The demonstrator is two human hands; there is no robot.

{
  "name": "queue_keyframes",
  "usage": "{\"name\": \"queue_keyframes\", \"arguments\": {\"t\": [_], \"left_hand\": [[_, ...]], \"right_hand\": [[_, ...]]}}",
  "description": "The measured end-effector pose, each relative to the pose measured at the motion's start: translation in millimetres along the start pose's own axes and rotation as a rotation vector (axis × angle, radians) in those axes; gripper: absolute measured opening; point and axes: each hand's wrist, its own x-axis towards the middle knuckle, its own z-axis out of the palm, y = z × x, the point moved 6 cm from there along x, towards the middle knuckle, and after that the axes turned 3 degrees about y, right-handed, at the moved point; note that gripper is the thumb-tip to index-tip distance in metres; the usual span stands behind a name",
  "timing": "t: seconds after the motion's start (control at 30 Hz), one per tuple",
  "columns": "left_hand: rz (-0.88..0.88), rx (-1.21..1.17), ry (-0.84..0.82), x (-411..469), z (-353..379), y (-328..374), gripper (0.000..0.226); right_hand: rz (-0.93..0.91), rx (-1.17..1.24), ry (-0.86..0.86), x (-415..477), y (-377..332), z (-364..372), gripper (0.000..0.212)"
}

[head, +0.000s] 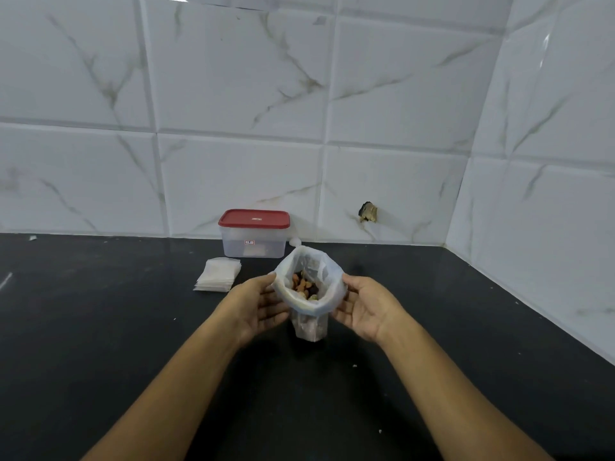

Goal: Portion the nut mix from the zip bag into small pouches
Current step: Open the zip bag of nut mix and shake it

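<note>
A translucent zip bag (pixel 329 284) stands upright on the black counter, its mouth spread wide. Inside it lies the nut mix (pixel 304 287), orange, dark and pale pieces. My left hand (pixel 263 307) holds the left rim of the bag with thumb on top and fingers under the fold. My right hand (pixel 362 307) holds the right rim the same way. A stack of small white pouches (pixel 218 278) lies flat on the counter, to the left of and behind the bag.
A clear plastic box with a red lid (pixel 254 232) stands against the tiled wall behind the bag. The black counter (pixel 100 327) ends at white marble-look tiled walls at the back and right. A chipped hole (pixel 367 212) marks the back wall.
</note>
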Motion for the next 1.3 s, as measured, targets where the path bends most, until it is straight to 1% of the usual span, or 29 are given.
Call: {"name": "queue_keyframes", "arguments": {"t": [0.03,0.1,0.17,0.23,0.37,0.5,0.67,0.8,1.0,1.07,1.17,1.23,1.3], "left_hand": [[0.013,0.012,0.033,3,-2,0,0.027],[0.018,-0.070,0.051,6,-3,-1,0.023],[0.004,-0.133,0.043,9,-3,-1,0.027],[-0.013,-0.140,0.039,11,-4,-2,0.032],[-0.048,-0.136,-0.004,11,4,-3,0.030],[-0.048,-0.164,-0.055,12,12,0,0.029],[-0.028,-0.039,-0.071,15,18,3,0.031],[-0.008,-0.061,-0.086,15,22,6,0.030],[-0.014,-0.030,-0.062,15,27,12,0.025],[0.011,-0.020,-0.050,16,29,15,0.023],[0.052,0.025,-0.079,20,30,18,0.022],[0.076,0.090,-0.099,20,31,21,0.021],[0.146,0.200,-0.079,20,30,26,0.024]], "right_hand": [[-0.005,-0.048,0.013,1,1,-1,0.026],[-0.008,-0.099,0.010,3,1,-2,0.025],[-0.009,-0.098,-0.002,3,1,-2,0.023],[-0.012,-0.091,-0.007,4,0,-3,0.021],[-0.030,-0.192,0.002,7,-2,0,0.023],[-0.045,-0.203,-0.002,8,-6,1,0.029],[-0.045,-0.211,0.001,7,-9,3,0.031],[-0.030,-0.195,-0.003,7,-12,6,0.032],[-0.035,-0.219,-0.035,4,-18,11,0.023],[-0.042,-0.239,-0.033,5,-21,13,0.019],[-0.077,-0.259,-0.044,7,-26,15,0.015],[-0.123,-0.296,-0.031,7,-30,16,0.015],[-0.164,-0.301,-0.023,5,-34,15,0.021]]}}
